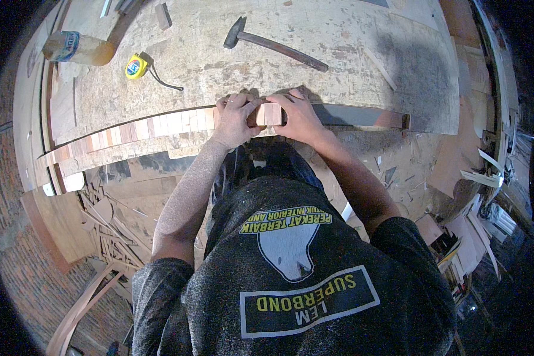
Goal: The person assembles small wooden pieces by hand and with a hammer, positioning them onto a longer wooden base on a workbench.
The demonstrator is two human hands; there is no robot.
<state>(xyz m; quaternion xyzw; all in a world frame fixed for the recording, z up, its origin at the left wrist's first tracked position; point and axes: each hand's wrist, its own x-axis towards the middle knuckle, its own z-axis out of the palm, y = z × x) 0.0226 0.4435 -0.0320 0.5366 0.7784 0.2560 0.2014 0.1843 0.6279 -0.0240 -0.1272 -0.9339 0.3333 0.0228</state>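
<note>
A long row of small wood blocks in light and reddish tones runs along the near edge of the workbench, from the left up to my hands. My left hand is closed round the row's right part, thumb on the near side and fingers on the far side. My right hand grips a striped wood block at the row's right end, with fingers bent over it. The hands are close together, and my fingers hide part of the row. A dark flat strip continues to the right of my right hand.
A hammer lies beyond my hands on the worn workbench. Farther left are a yellow tape measure and a plastic bottle on its side. A small wood piece sits near the dark strip's right end. Wood scraps litter the floor.
</note>
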